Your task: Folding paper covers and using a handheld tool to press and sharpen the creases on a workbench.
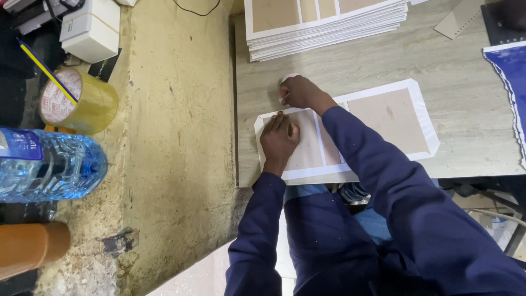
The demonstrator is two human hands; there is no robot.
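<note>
My left hand (279, 140) lies flat, fingers spread, pinning the book cover (345, 134) to the bench (466, 118); right hand (298, 92), fingers curled, presses its top-left edge down, below the cover stack (326, 24).

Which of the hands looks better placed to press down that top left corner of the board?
Probably the right hand: it sits at the corner of the white-edged board, while the left hand lies flat lower down, holding it.
</note>
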